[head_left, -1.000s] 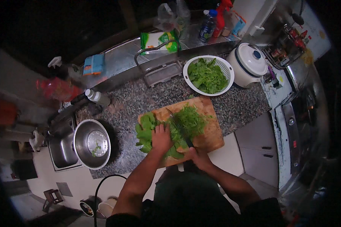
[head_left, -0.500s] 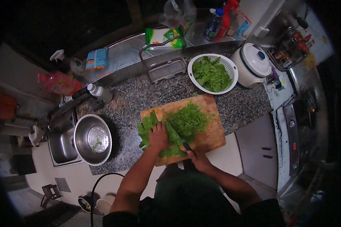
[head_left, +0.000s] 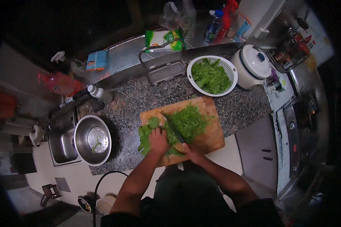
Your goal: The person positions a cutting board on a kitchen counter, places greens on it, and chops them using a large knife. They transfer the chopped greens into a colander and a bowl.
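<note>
On the wooden cutting board (head_left: 212,142) my left hand (head_left: 158,140) presses down on a bunch of leafy greens (head_left: 144,140), its fingers bent over the leaves. My right hand (head_left: 193,153) is closed round the dark handle of a kitchen knife (head_left: 174,129). Its blade slants away to the far left, between the bunch and a heap of chopped greens (head_left: 191,121) on the right. Part of the bunch is hidden under my left hand.
A white colander (head_left: 234,77) of greens stands beyond the board, beside a white lidded cooker (head_left: 250,62). At left, a steel basin (head_left: 107,151) with leaf scraps sits by the sink (head_left: 60,147). A wire rack (head_left: 166,70) and white bottle (head_left: 98,93) stand farther back.
The knife has shifted slightly away and leftward, and more of its blade shows. My left hand's fingers have drawn back toward me and bent more over the greens.
</note>
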`<state>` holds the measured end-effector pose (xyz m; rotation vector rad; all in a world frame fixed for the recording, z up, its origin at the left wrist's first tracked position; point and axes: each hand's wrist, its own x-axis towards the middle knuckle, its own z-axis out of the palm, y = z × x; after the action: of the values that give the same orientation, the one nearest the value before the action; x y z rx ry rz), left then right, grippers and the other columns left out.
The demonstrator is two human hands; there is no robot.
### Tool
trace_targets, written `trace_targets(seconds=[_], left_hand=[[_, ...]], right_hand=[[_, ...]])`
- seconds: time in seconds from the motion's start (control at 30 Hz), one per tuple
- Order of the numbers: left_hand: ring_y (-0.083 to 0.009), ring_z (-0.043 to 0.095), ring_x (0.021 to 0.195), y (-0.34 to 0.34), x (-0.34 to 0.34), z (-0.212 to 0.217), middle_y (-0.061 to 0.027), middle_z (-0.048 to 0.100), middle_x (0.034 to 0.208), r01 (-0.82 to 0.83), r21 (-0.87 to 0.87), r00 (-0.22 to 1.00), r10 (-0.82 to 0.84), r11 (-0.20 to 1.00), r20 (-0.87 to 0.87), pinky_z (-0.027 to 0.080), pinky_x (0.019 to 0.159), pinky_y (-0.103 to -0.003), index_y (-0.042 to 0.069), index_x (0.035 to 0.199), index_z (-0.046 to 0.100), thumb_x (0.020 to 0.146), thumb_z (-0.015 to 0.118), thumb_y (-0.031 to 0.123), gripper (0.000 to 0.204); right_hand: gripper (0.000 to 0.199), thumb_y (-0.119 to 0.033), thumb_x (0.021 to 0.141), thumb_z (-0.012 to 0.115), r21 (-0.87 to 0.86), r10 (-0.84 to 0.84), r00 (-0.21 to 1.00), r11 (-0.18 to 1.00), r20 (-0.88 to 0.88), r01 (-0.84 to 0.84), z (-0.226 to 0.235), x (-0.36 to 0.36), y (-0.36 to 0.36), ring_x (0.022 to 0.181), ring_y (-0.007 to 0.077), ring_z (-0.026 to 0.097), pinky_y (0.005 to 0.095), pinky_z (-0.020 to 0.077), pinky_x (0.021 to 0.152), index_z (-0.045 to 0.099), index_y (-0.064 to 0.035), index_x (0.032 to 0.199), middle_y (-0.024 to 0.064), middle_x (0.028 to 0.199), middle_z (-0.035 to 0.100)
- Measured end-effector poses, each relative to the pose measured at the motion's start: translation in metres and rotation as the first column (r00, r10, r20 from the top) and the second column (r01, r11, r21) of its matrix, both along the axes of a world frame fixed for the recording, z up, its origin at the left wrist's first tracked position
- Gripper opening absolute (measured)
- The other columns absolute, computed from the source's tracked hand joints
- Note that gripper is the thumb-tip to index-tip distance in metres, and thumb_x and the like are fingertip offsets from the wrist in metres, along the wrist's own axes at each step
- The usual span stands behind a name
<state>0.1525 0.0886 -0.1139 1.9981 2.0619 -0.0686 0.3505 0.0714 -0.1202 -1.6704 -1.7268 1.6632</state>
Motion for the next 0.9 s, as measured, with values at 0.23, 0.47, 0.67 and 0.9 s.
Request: trace_targets(seconds=[0.23,0.47,0.67,0.9], left_hand=[[-0.0333,0.04,0.123,-0.012,-0.021,-0.026,-0.0147,0.037,0.137,-0.092,-0.09,0.988,0.102,0.992,0.118,0.036,0.1,-0.049,0.005,0.136,0.035,0.058,0.081,0.045,0.099],[-0.0302,0.05,0.102,-0.018,-0.013,-0.047,-0.0132,0.049,0.112,-0.072,0.014,0.991,0.069,0.997,0.118,0.043,0.084,-0.041,0.001,0.115,0.05,0.064,0.075,0.029,0.064],[-0.029,0.05,0.093,-0.024,-0.007,-0.073,-0.013,0.05,0.101,-0.063,0.036,0.99,0.057,0.997,0.132,0.043,0.078,-0.041,0.005,0.092,0.055,0.069,0.063,0.017,0.027],[-0.0317,0.048,0.108,-0.024,-0.009,-0.024,-0.0126,0.051,0.106,-0.081,0.306,0.997,0.08,0.949,0.016,0.042,0.087,-0.05,0.011,0.11,0.056,0.069,0.068,0.022,0.044]], right_hand=[[0.055,-0.047,0.095,0.04,-0.124,0.084,0.996,0.989,-0.009,-0.085,0.043,0.021,-0.019,0.081,0.0267,0.059,0.0356,0.0451,0.075,0.06,0.0041,0.104,0.0193,0.084,0.062],[0.055,-0.047,0.094,0.041,-0.089,0.148,0.986,0.986,0.083,-0.141,0.05,0.013,-0.022,0.088,0.0361,0.061,0.0411,0.0449,0.078,0.06,0.0047,0.103,0.0243,0.088,0.062],[0.055,-0.048,0.094,0.041,-0.034,0.152,0.988,0.988,-0.005,-0.152,0.027,0.007,-0.019,0.103,0.0355,0.057,0.0406,0.0423,0.088,0.054,-0.0004,0.118,0.0232,0.107,0.06],[0.057,-0.05,0.095,0.039,-0.028,0.013,0.998,1.0,-0.067,-0.014,0.005,-0.014,0.002,0.086,0.026,0.06,0.04,0.0448,0.079,0.058,0.0014,0.11,0.0134,0.093,0.064]])
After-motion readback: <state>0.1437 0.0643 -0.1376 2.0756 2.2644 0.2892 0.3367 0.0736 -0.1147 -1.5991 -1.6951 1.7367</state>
